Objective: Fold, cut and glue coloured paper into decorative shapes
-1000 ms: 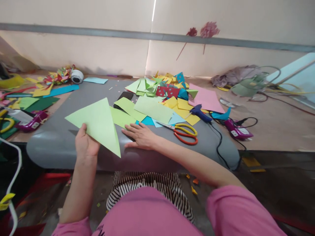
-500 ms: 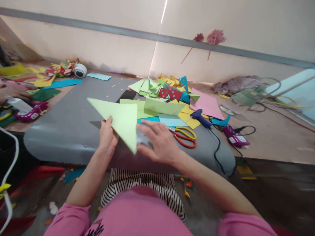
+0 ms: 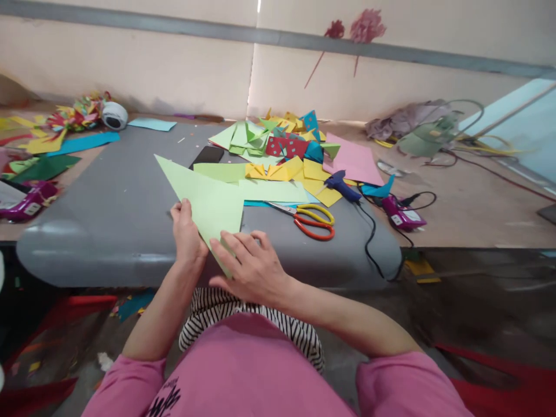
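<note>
Light green paper (image 3: 212, 202), folded into a triangle, is tilted up over the table's near edge. My left hand (image 3: 187, 234) is closed on its long left edge, the thumb in front and the other fingers hidden behind. At the lower corner, my right hand (image 3: 252, 263) has its fingers curled over the paper, with the thumb close to the tip. To the right lie scissors (image 3: 310, 220) with red and yellow handles. A pale green strip (image 3: 273, 191) lies behind the blades, with a yellow folded piece (image 3: 267, 172) just beyond.
A pile of folded papers (image 3: 247, 139) stands at the back, beside a black phone (image 3: 207, 156). A blue glue gun (image 3: 343, 185) and its cord lie to the right, near a purple box (image 3: 403, 213). Pink paper (image 3: 354, 159) lies behind. A white roll (image 3: 114, 115) stands back left.
My right hand has moved left and down from beside the paper onto its lower corner. The pale green strip has dropped flat, uncovering the yellow folded piece. The view has shifted slightly.
</note>
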Demonstrator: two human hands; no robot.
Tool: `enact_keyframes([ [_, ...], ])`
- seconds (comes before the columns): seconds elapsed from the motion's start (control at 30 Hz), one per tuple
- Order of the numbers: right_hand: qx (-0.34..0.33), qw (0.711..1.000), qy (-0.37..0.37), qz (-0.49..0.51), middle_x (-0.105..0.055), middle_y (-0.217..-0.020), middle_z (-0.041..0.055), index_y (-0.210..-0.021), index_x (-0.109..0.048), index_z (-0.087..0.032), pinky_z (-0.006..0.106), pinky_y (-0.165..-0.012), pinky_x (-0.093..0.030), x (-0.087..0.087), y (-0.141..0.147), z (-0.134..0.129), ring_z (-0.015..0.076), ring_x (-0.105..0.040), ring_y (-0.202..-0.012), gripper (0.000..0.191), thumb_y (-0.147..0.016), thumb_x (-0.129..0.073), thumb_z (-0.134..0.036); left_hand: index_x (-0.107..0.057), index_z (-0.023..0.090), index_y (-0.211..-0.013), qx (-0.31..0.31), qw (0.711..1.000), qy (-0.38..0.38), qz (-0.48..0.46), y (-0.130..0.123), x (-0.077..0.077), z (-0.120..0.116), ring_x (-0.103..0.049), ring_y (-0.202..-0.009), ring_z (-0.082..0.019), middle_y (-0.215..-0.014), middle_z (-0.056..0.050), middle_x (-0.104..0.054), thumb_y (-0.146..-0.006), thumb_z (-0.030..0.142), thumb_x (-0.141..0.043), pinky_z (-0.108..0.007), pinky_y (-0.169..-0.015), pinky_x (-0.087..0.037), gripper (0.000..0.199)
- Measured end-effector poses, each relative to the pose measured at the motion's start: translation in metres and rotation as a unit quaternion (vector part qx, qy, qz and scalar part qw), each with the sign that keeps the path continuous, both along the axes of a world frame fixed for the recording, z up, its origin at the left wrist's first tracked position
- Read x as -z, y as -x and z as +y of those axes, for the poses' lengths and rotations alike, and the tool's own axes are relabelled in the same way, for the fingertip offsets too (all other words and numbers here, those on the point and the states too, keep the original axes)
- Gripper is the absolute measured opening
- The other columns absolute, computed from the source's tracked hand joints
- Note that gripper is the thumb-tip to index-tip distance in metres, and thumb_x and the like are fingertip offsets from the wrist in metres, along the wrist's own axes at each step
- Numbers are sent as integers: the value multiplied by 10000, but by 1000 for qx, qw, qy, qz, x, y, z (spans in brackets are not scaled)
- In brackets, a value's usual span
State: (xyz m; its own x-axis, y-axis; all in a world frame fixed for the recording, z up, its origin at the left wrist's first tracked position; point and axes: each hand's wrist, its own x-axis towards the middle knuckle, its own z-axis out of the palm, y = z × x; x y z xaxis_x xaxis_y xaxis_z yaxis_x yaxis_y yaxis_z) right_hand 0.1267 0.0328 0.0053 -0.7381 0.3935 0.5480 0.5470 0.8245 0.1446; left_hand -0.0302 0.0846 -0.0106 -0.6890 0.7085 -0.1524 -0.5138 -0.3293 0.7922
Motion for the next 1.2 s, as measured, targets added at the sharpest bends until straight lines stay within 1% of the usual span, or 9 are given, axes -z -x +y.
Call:
enact_keyframes([
  [0.1,65,997,-11,-45,-728,-1145,110,-1268,-627,-121,413,-856,-347,2,-4,6,220,-558,-939,295,-1028,-485,-219,-479,231,-839,27,998,-55,-23,-6,3,-8,-650,-824,-105,-803,47,-623,-893,282,-670,-243,-903,-525,205],
  [0.27,92,994,23,-55,-675,-1257,190,-1350,-559,-68,459,-891,-362,2,-7,12,295,-553,-1048,546,-961,-626,-446,-525,214,-850,95,992,-63,-61,-21,7,-20,-672,-904,-107,-882,15,-684,-932,267,-638,-268,-954,-532,149],
  [0.37,127,990,-6,-66,-675,-1272,166,-1337,-566,-92,433,-891,-355,4,-6,18,272,-554,-1036,364,-1012,-522,-250,-554,215,-895,139,985,-59,-86,-28,6,-25,-687,-972,-130,-993,-21,-722,-938,256,-627,-300,-958,-546,94],
  [0.5,147,982,-39,-112,-721,-1009,91,-1143,-657,-128,390,-846,-328,3,-14,30,224,-550,-882,297,-1031,-384,-97,-581,222,-924,216,975,-24,-53,-16,0,-44,-706,-1009,-175,-1121,-52,-729,-884,287,-706,-342,-918,-577,147],
  [0.57,155,979,-38,-128,-699,-902,86,-1069,-672,-119,386,-796,-312,2,-21,35,222,-532,-814,278,-1023,-399,-89,-594,207,-861,330,943,29,28,1,-4,-61,-726,-849,-181,-1034,-62,-741,-852,358,-750,-332,-793,-602,217],
  [0.63,155,977,-39,-141,-686,-878,92,-1038,-677,-112,384,-774,-302,1,-28,37,228,-526,-803,262,-1002,-422,-66,-649,205,-859,445,871,65,198,18,-8,-75,-695,-696,-177,-898,-66,-746,-864,414,-732,-317,-665,-582,224],
  [0.77,122,980,-34,-154,-701,-917,87,-999,-685,-134,376,-809,-317,5,-35,38,231,-543,-836,237,-991,-458,-66,-761,268,-969,244,741,-21,625,41,-2,-73,-677,-995,-255,-1023,-85,-767,-857,350,-730,-434,-955,-513,142],
  [0.9,93,988,17,-124,-736,-1025,78,-1048,-687,-163,361,-816,-329,11,-40,40,220,-571,-885,192,-1000,-509,-111,-762,287,-992,206,617,-62,757,46,14,-43,-670,-970,-245,-1059,-71,-770,-897,325,-673,-409,-912,-495,136],
  [1.2,57,996,44,-48,-743,-938,19,-1005,-703,-214,343,-818,-308,17,-30,43,196,-549,-878,152,-1022,-552,-228,-701,248,-802,223,597,-39,770,35,13,-38,-597,-730,-195,-837,-56,-726,-965,307,-549,-309,-717,-441,231],
])
